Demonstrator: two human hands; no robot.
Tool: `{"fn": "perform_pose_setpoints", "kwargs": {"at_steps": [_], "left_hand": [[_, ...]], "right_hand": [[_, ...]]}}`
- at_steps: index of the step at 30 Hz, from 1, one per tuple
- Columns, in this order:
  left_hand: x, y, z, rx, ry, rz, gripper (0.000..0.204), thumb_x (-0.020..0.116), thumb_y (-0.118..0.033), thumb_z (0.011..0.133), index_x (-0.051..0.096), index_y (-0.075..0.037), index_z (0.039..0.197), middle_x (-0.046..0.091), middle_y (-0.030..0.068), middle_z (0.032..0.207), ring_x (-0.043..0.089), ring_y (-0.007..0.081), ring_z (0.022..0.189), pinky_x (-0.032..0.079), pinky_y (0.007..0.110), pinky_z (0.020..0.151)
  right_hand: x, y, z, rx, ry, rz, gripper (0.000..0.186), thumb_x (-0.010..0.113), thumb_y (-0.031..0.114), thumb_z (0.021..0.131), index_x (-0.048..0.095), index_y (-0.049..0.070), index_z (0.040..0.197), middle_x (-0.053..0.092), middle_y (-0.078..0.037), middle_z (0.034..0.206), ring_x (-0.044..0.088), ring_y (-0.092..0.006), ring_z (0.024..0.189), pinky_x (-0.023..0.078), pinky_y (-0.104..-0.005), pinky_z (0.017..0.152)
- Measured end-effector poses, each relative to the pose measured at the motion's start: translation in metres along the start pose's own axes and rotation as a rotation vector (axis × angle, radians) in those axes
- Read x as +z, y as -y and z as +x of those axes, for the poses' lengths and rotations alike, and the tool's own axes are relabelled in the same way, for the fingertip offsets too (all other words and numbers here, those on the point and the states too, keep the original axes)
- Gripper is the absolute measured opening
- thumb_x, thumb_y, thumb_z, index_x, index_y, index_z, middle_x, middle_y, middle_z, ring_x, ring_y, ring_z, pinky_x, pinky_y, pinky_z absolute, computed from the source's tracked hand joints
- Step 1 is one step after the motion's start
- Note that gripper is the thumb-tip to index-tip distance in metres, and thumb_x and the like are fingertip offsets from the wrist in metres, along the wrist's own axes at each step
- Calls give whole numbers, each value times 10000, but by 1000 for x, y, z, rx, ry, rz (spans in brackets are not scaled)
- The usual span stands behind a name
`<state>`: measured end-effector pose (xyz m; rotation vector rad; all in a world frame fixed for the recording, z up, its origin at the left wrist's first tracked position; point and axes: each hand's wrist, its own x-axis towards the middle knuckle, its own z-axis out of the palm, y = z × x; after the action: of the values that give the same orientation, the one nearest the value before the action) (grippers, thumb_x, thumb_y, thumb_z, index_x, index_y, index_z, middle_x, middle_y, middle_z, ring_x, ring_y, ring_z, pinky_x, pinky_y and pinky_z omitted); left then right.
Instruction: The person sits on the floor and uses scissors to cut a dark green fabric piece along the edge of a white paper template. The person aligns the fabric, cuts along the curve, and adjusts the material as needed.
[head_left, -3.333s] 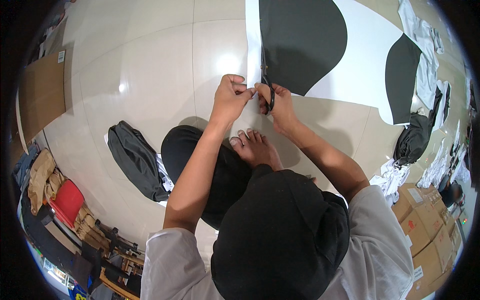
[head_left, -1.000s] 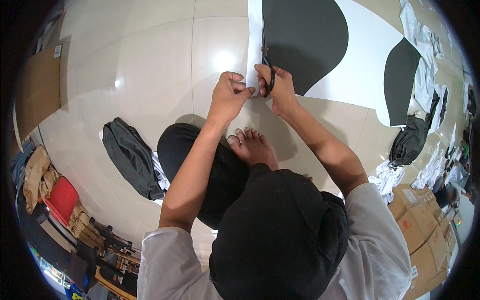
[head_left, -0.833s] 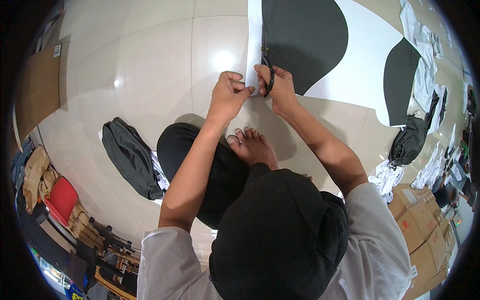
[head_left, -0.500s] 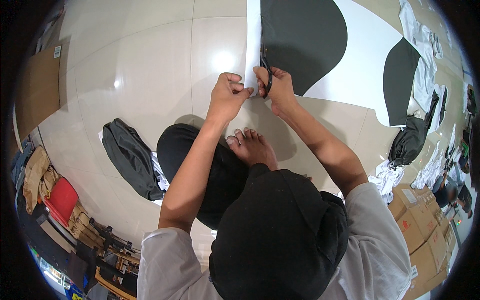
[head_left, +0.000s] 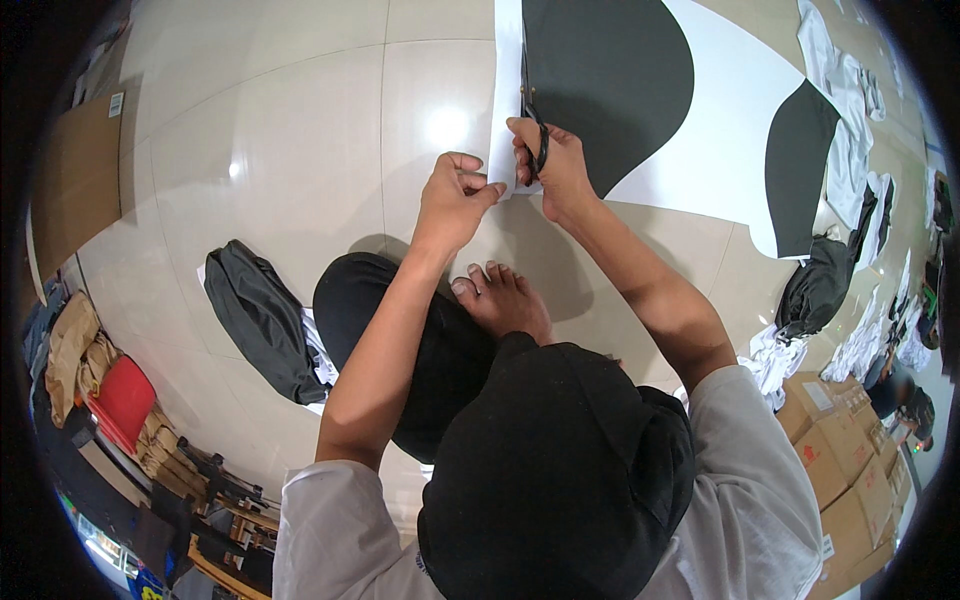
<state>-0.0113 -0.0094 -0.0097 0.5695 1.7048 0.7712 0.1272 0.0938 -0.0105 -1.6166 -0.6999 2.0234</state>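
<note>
A large white sheet [head_left: 718, 140] printed with dark grey curved shapes lies on the tiled floor ahead of me. My right hand [head_left: 560, 168] is wrapped round the black-handled scissors [head_left: 540, 148]. Their blades point away from me along the straight left side of the big dark shape [head_left: 610, 85]. To the left of the blades runs a narrow white strip [head_left: 508, 75] of the sheet. The near end of that strip is pinched between the thumb and fingers of my left hand [head_left: 452, 205]. Whether the sheet is paper or fabric I cannot tell.
Beside my left knee lies a bundled dark grey and white cloth [head_left: 262, 315]. More white and dark cloth pieces [head_left: 815, 290] spread along the right, near stacked cardboard boxes [head_left: 850, 450]. A cardboard panel [head_left: 75, 180] and a red chair [head_left: 125, 400] stand at the left. My bare foot [head_left: 505, 305] is close behind the sheet.
The right hand and scissors have shifted slightly away from me along the strip. My left hand keeps its pinch in nearly the same place.
</note>
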Motion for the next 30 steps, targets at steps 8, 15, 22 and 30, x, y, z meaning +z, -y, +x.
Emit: {"fn": "perform_pose_setpoints", "kwargs": {"at_steps": [8,15,22,30], "left_hand": [[0,2,0,9,-17,1,529,827,-66,930,509,62,1333,720,132,1007,666,159,853,531,289,741],[0,-2,-1,7,-6,-16,530,829,-65,928,509,65,1330,715,126,1002,658,152,844,521,283,722],[-1,-1,-1,15,-3,-35,526,828,-61,925,512,72,1324,710,128,994,654,149,839,517,274,710],[0,1,0,25,3,-61,504,824,-53,922,519,69,1303,701,115,969,651,147,829,518,280,706]], "right_hand": [[1,-1,4,-28,17,8,261,828,251,888,656,65,822,589,-9,652,513,-117,509,376,-297,485],[1,-2,4,-38,5,5,232,815,219,893,659,60,829,602,-14,660,520,-120,521,380,-299,493],[0,-5,6,-43,21,3,246,822,231,891,660,54,839,607,-15,661,519,-120,520,390,-304,504],[4,10,12,12,-3,30,281,837,272,878,668,50,848,604,-18,663,535,-130,529,394,-297,516]]}}
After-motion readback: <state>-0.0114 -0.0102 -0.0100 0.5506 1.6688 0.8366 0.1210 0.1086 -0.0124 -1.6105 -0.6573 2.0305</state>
